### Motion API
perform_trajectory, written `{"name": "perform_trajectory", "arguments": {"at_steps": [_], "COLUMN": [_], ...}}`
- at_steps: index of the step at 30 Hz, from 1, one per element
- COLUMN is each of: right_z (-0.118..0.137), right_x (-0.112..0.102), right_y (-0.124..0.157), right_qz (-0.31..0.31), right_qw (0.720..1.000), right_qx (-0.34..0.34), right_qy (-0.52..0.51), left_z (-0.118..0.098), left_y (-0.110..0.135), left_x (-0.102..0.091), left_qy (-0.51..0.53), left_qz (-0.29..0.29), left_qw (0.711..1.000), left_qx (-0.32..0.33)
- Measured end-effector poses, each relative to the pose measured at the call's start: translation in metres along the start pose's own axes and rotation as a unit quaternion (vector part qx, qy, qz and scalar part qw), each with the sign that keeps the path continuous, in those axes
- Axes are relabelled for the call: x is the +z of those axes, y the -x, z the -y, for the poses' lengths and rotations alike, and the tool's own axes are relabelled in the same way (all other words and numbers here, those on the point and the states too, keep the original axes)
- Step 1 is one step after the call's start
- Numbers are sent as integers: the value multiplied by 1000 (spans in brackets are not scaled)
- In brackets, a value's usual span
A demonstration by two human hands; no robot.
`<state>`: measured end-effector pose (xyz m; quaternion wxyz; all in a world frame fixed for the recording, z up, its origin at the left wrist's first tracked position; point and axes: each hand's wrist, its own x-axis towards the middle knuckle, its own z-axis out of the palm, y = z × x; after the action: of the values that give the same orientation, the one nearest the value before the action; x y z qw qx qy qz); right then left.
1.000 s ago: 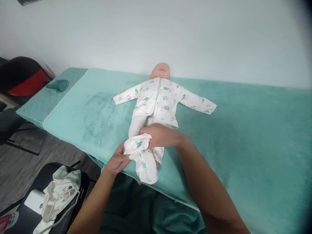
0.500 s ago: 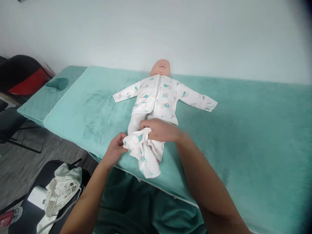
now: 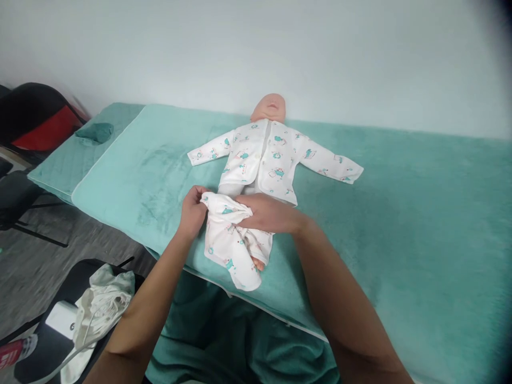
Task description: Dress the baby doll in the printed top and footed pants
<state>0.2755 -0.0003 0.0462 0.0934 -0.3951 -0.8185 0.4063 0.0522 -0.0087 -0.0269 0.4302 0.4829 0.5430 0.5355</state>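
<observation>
On its back on the green bed lies a baby doll (image 3: 269,108) in a white printed jacket (image 3: 256,154), its sleeves spread wide. White printed baby pants (image 3: 224,240) cover much of its legs, and a foot (image 3: 258,263) pokes out at the lower right. My left hand (image 3: 194,212) pinches the waistband at its left edge. My right hand (image 3: 264,212) grips the waistband near the middle, just below the jacket hem; some of its fingers are hidden in the cloth. White cloth shows on the doll's upper leg above the waistband.
The green padded bed (image 3: 400,213) runs along a pale wall (image 3: 256,48). At lower left a black chair (image 3: 52,346) carries a white device (image 3: 62,319), bunched cloth with a cord (image 3: 106,296) and a red-labelled bottle (image 3: 16,352). Another chair with a red back (image 3: 48,130) stands farther left.
My left hand has moved up, drawing the left side of the pants higher over the doll's leg. My right hand stays near the middle, and the foot shows more.
</observation>
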Motion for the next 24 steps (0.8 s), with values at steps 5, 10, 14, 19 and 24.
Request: {"name": "perform_trajectory", "arguments": {"at_steps": [5, 10, 14, 19, 24], "right_z": [-2, -7, -9, -9, -8], "right_x": [1, 7, 12, 14, 12], "right_y": [0, -4, -9, -10, -8], "right_qz": [-18, -96, -138, -160, -137], "right_qw": [1000, 994, 986, 984, 987], "right_qx": [6, 18, 58, 57, 44], "right_qy": [-15, -58, -67, -60, -70], "left_z": [-4, 1, 6, -3, -4], "left_y": [-34, -38, -8, 41, 62], "left_x": [19, 30, 13, -19, -21], "left_qy": [-27, -63, -105, -214, -315], "left_qz": [12, -35, -82, 50, 138], "left_qw": [998, 997, 991, 975, 936], "left_qx": [51, 24, 13, 17, 80]}}
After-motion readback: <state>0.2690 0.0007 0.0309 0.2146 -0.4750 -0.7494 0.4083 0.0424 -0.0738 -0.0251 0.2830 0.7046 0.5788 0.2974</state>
